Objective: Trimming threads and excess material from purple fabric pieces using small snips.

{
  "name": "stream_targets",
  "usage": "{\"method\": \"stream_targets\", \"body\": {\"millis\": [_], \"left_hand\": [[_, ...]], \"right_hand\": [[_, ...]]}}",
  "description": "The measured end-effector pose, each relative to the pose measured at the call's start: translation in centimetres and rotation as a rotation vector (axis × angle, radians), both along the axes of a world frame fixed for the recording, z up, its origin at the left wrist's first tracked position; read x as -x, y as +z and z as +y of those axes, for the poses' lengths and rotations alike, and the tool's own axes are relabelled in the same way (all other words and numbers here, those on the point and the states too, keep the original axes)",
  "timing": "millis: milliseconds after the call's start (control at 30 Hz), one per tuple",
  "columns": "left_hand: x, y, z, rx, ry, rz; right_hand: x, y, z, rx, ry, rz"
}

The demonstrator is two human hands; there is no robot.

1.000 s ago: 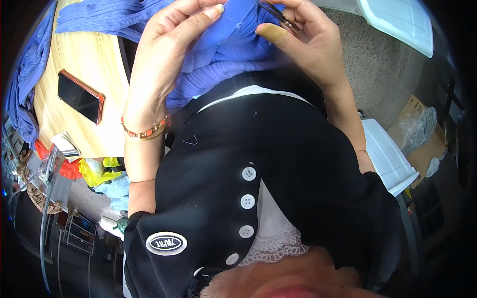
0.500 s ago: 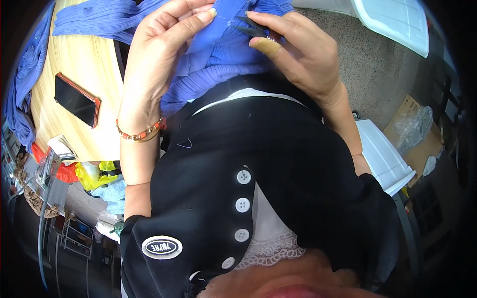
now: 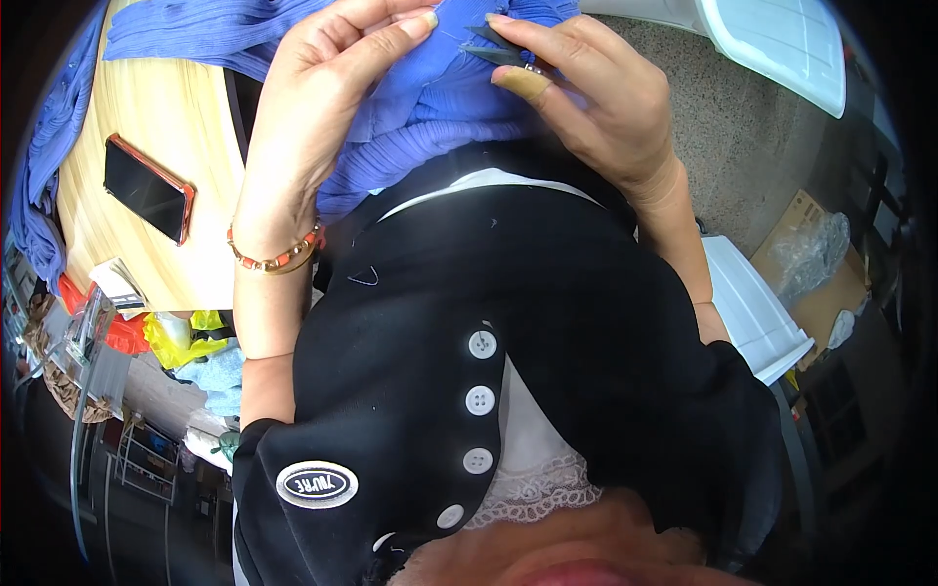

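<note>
A blue ribbed knit garment is bunched on my lap and runs past the picture's upper edge. My left hand pinches its cloth between thumb and fingers. In my right hand is a pair of dark thread snips, gripped between the thumb, which wears a tan cover, and the fingers. The blades point left, slightly apart, close to the cloth beside my left thumb. Fine loose threads show on the fabric there. My palm and fingers hide most of the snips' handle.
To the left, a wooden table bears a phone in a red case and more blue knitwear. Coloured plastic bags lie below it. White plastic bins and flattened cardboard with clear wrap stand at right.
Both hands stay on the garment and the snips, with only slight shifts. The view has moved a little, so the table and phone sit slightly higher.
</note>
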State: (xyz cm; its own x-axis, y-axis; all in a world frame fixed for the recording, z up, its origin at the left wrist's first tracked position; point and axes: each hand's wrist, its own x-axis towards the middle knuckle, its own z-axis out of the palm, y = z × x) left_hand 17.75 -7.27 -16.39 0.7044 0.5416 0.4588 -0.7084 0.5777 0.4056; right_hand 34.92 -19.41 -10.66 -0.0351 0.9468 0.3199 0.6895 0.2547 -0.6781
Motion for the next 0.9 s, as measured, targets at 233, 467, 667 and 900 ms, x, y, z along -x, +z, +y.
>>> {"method": "stream_targets", "body": {"millis": [233, 467, 667, 900], "left_hand": [[0.2, -0.2, -0.2, -0.015, 0.023, 0.044], [1.3, 5.5, -0.6, 0.054, 0.036, 0.596], [0.6, 0.2, -0.3, 0.025, 0.016, 0.075], [0.2, 0.8, -0.2, 0.051, 0.000, 0.045]], "right_hand": [[0.1, 0.0, 0.1, -0.017, 0.003, -0.028], [0.5, 2.1, 0.5, 0.050, -0.053, 0.092], [0.6, 2.0, 0.7, 0.049, -0.035, 0.127], [0.6, 1.7, 0.6, 0.030, -0.035, 0.144]]}}
